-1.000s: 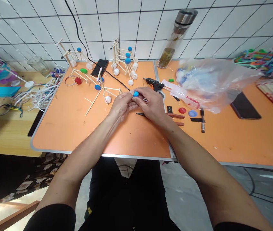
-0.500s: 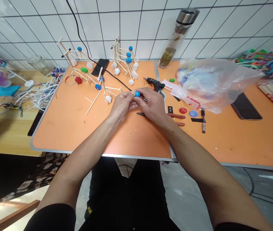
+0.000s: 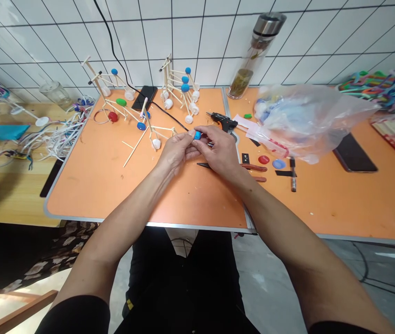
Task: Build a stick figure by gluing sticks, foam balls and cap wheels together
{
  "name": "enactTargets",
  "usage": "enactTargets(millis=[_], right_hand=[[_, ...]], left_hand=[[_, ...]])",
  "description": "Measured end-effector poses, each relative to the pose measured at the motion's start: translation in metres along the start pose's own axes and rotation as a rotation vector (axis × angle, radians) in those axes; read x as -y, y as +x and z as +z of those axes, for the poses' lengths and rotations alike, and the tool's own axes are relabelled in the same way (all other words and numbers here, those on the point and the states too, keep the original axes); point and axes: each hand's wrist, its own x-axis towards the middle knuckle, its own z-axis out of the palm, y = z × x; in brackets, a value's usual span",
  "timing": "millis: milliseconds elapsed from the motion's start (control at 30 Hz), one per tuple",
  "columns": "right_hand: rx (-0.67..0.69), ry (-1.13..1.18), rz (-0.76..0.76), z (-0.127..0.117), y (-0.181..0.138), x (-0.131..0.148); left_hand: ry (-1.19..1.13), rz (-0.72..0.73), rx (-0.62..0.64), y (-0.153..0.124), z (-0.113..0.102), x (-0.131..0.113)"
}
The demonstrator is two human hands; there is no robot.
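A small blue bottle cap (image 3: 197,135) is pinched between the fingertips of both hands over the orange table (image 3: 114,185). My left hand (image 3: 175,150) grips it from the left and my right hand (image 3: 218,150) from the right, fingers curled around it. Part of the cap is hidden by my fingers. Just right of my right hand lie pliers with red handles (image 3: 253,168), and behind my hands lies a black glue gun (image 3: 222,121). A stick frame with caps (image 3: 149,127) lies left of my hands.
More stick-and-cap models (image 3: 180,90) stand at the back near a black phone (image 3: 144,96) and a cable. A clear plastic bag (image 3: 305,120), loose red and blue caps (image 3: 271,161), a second phone (image 3: 354,153) and a glass bottle (image 3: 255,55) are to the right.
Both hands stay together on the blue cap; fingers shift slightly around it. Coloured cloth at the far left edge moves.
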Motion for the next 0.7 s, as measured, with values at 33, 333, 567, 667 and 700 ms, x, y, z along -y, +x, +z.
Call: enactTargets(millis=[33,333,567,667,700], right_hand=[[-0.002,0.003,-0.002,-0.0001,0.0002,0.0003],[0.011,-0.028,-0.029,-0.0007,-0.0009,0.0007],[-0.014,-0.047,-0.042,0.0006,-0.0007,0.0019],[0.0,-0.043,-0.027,0.0003,-0.0015,0.0036],[0.007,-0.044,-0.016,0.0003,-0.0017,0.0041]], left_hand=[[-0.014,-0.006,0.009,0.001,-0.0005,0.0011],[-0.012,-0.044,0.004,-0.004,0.002,-0.0028],[-0.034,-0.037,0.007,-0.0049,0.0026,-0.003],[-0.028,-0.036,0.004,-0.0046,0.0024,-0.0037],[-0.028,-0.047,0.0,-0.005,0.003,-0.0047]])
